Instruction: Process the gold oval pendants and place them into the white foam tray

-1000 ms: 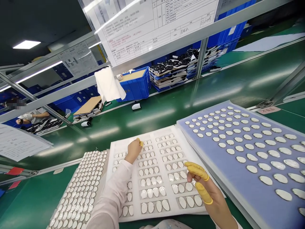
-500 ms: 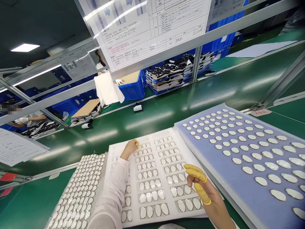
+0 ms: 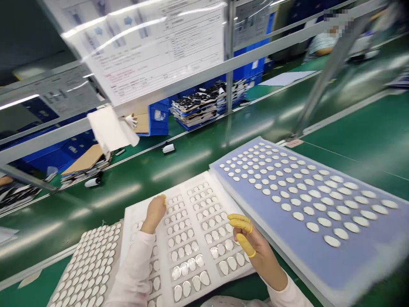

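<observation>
A white foam tray (image 3: 166, 279) lies in front of me, with small oval mirror-like pieces (image 3: 187, 268) set in rows of slots. My left hand (image 3: 156, 211) is over the tray's far part, fingers curled together by the far slots. A yellow finger cot shows at its tip; whatever those fingers hold, if anything, is hidden. Over the tray's right edge hovers my right hand (image 3: 252, 243), thumb and fingers apart, with yellow finger cots and nothing visible between them. To the right, a blue-violet sheet (image 3: 319, 260) bears many oval pieces (image 3: 315, 193) in rows.
On the left lies a panel densely covered with oval pieces (image 3: 86, 260). Beyond the green belt (image 3: 188, 164) are blue bins (image 3: 159, 117) and stacked parts (image 3: 198, 106). A metal rail (image 3: 179, 85) with a hanging instruction sheet (image 3: 143, 51) and white cloth (image 3: 110, 128) crosses above.
The camera has turned right, so the scene has shifted left in view. My left hand stays by the tray's far slots, fingers still curled. My right hand remains spread near the tray's right edge.
</observation>
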A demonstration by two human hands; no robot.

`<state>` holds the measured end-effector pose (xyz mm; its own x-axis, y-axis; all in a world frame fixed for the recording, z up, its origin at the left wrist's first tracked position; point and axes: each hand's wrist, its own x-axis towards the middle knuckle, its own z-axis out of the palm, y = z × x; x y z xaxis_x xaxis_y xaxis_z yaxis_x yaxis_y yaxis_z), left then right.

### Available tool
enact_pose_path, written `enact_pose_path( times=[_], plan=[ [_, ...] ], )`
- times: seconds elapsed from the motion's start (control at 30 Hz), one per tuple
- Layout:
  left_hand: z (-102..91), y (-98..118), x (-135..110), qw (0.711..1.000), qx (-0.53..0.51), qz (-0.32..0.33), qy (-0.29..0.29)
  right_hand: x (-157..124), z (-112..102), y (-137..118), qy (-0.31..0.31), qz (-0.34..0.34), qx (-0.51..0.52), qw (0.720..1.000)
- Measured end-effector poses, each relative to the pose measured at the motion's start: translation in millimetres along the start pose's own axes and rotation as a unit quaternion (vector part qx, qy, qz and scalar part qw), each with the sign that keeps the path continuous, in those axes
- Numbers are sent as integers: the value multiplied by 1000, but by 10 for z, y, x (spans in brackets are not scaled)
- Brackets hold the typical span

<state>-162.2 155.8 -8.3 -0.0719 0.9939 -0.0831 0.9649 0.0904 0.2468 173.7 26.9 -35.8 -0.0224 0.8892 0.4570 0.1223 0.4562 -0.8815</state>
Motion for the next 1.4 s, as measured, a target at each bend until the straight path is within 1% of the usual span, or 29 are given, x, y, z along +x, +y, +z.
enact_pose_path(
  times=[0.07, 0.1, 0.13, 0.2, 0.3, 0.4, 0.47, 0.5, 0.6, 0.67, 0.73, 0.8, 0.87, 0.93, 1.1, 1.23, 1.3, 1.4],
  plan=[
    [-54, 192, -12, 998, 1, 53, 21, -31, -186, 48, 7, 4, -96, 995],
    [-66, 319, -20, 996, -4, 89, 23, -52, -311, 81, 8, 24, -168, 985],
    [-65, 468, -34, 991, -12, 130, 21, -77, -453, 118, 7, 53, -243, 969],
    [-13, 823, -81, 976, -28, 215, 5, -141, -774, 198, 8, 119, -371, 921],
    [195, 1450, -209, 941, -41, 333, -37, -265, -1268, 315, 34, 190, -463, 865],
    [519, 2100, -393, 892, -39, 441, -98, -406, -1653, 410, 66, 252, -534, 804],
    [760, 2509, -523, 854, -38, 502, -132, -493, -1807, 461, 73, 284, -563, 772],
    [880, 2701, -581, 837, -38, 527, -144, -529, -1853, 484, 72, 294, -572, 762],
    [1209, 3196, -692, 797, -37, 578, -172, -603, -1906, 540, 54, 301, -584, 752],
    [1391, 3439, -706, 786, -32, 590, -180, -623, -1910, 565, 41, 296, -587, 753],
    [1536, 3605, -689, 790, -24, 586, -178, -624, -1917, 583, 34, 293, -585, 755],
    [1640, 3702, -669, 800, -16, 575, -171, -611, -1931, 598, 34, 294, -581, 758],
    [1700, 3755, -668, 808, -6, 566, -165, -592, -1949, 608, 36, 296, -575, 762],
    [1720, 3784, -691, 809, 5, 565, -163, -573, -1966, 613, 35, 296, -568, 767],
    [1675, 3808, -769, 803, 20, 572, -165, -544, -2009, 603, 20, 299, -543, 784],
    [1604, 3813, -777, 803, 10, 570, -172, -540, -2035, 605, 17, 298, -533, 792],
    [1538, 3844, -769, 809, 3, 558, -183, -531, -2045, 608, 16, 294, -532, 794],
    [1380, 3913, -767, 820, -20, 534, -203, -503, -2061, 600, 10, 288, -535, 794]
  ],
)
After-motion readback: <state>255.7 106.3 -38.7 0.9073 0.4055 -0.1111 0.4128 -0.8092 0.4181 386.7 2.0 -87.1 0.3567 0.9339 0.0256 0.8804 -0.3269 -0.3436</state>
